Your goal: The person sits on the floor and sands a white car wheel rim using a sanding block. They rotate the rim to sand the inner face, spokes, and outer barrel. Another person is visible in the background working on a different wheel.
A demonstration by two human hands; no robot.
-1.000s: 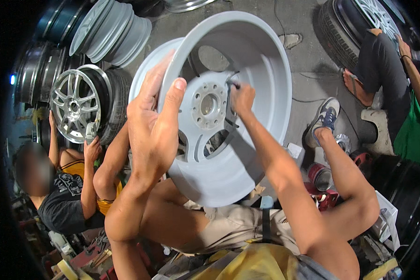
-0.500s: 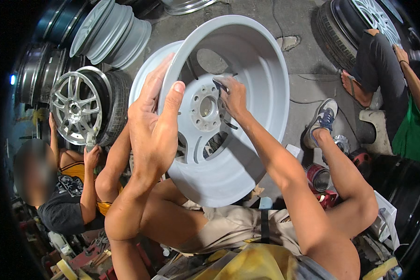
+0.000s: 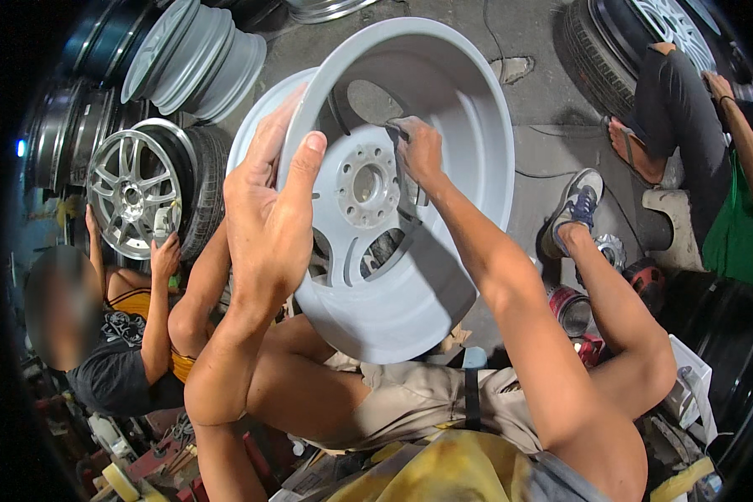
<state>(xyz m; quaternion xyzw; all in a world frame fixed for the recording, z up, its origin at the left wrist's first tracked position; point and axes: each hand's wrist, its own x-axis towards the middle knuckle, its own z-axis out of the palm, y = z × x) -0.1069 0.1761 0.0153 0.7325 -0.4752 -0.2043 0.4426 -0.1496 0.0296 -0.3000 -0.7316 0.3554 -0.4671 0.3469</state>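
Observation:
A pale grey wheel rim [image 3: 368, 322] is tilted in front of me above my lap, its hollow back side toward me. My left hand [image 3: 268, 222] is closed on the rim's left edge, with the thumb on the inside of the lip and the fingers round the outside. Inside the barrel, beside the hub, my right hand [image 3: 421, 155] pinches a thin dark sheet [image 3: 395, 125] against the back of the spokes. Most of that sheet is hidden by my fingers and shadow.
At left a co-worker holds a small tool [image 3: 166, 219] against a silver spoked wheel [image 3: 132, 194]. Grey rims [image 3: 213, 63] lie behind it. Another person sits at right near a tyre [image 3: 598, 63]. A can [image 3: 571, 309] stands by my right leg; a cable [image 3: 548, 176] crosses the floor.
The wheel rim and both my hands sit slightly higher and further left in the picture. My right hand remains beside the hub. The co-worker's tool has moved up on the silver wheel.

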